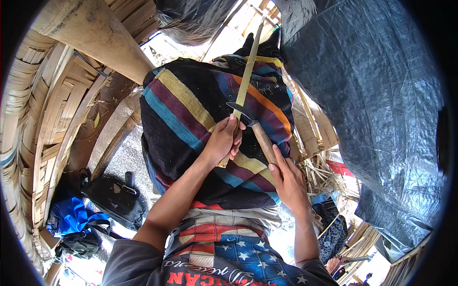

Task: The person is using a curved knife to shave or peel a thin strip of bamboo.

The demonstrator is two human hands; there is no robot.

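Observation:
My left hand (pixel 224 140) is closed around a long, pale bamboo strip (pixel 247 78). The strip slants away from me to the top of the view, and its near end sticks out below my fingers. In my right hand (pixel 290 186) is the wooden handle of a knife (pixel 263 140), with thumb and forefinger lying along it. The knife's dark blade (pixel 238 108) crosses the strip just beyond my left fingertips. Under both hands a striped cloth (pixel 179 107) in black, yellow, blue and maroon covers my lap.
A thick bamboo pole (pixel 102 35) and woven bamboo wall (pixel 52 124) stand on the left. A blue tarpaulin (pixel 367 95) hangs at the right. Black bag (pixel 114 198) and blue bag (pixel 71 217) lie lower left. Another person's hand (pixel 332 263) shows at lower right, near bamboo pieces.

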